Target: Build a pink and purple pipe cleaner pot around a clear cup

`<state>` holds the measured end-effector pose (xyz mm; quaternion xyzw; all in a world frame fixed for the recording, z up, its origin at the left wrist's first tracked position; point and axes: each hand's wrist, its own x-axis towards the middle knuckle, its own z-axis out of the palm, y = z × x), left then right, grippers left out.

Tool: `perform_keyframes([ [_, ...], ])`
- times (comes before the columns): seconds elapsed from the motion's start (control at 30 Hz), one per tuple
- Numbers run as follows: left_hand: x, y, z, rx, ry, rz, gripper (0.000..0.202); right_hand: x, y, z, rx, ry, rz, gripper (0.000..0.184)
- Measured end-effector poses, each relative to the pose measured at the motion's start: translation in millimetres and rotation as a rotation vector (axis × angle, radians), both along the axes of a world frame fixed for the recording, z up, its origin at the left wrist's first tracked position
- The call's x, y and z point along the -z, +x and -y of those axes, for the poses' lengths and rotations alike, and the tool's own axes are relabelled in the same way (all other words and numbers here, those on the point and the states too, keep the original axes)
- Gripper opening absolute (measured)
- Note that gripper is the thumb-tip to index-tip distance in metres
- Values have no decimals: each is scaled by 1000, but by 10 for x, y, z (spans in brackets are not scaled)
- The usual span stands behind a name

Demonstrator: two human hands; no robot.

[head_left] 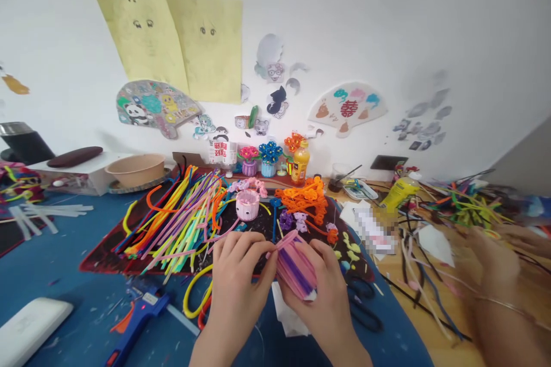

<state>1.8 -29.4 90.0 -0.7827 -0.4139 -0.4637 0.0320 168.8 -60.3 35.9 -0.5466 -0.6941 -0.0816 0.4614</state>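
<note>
My right hand [325,292] is wrapped round a small pot of pink and purple pipe cleaners [296,268], tilted in its fingers. At the pot's upper left edge, my left hand [241,281] pinches what looks like the end of a pink pipe cleaner; its fingertips partly hide this. Just beyond the hands stands a pale pink pipe-cleaner pot [247,206]. Small purple pipe-cleaner flowers [300,221] lie behind the held pot. A folded white paper [289,312] is below it on the blue cloth.
Loose pipe cleaners [185,218] are heaped at left, with orange pipe-cleaner pieces [305,198] at right. A blue glue gun [140,318], yellow scissors handles [196,295] and black scissors [365,305] flank my hands. Another person's hands [491,264] work at far right.
</note>
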Motion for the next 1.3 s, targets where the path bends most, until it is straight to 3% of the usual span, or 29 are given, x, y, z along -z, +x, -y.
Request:
perform_keyframes([
  [0.3, -177, -37, 125, 23, 55, 61, 8, -248, -19, 160, -22, 23, 53, 53],
  [0.47, -181, -14, 153, 31, 32, 30, 12, -252, -60, 141, -47, -86, -36, 55],
  [0.57, -83, -12, 146, 45, -2, 18, 12, -160, -94, 133, -79, -163, -148, 53],
  [0.7, 136, -53, 137, 76, -164, -16, 11, 63, -127, 166, -167, -285, -351, 56],
  [0.8, 252, -78, 153, 72, -280, -53, 11, 264, -131, 220, -322, -462, -581, 60],
  [0.97, 271, -50, 183, 51, -438, -147, 18, 526, -119, 327, -554, -620, -835, 70],
  [1.07, 304, -121, 210, 42, -444, -189, 19, 548, -134, 354, -532, -610, -882, 68],
  [1.17, 439, -407, 327, -102, -337, -196, 25, 468, -166, 338, -397, -505, -875, 62],
  [1.23, 577, -713, 470, -410, -250, -226, 37, 396, -193, 317, -334, -470, -879, 65],
  [1.3, 732, -1050, 637, -735, -342, -356, 53, 332, -226, 298, -288, -435, -858, 67],
])
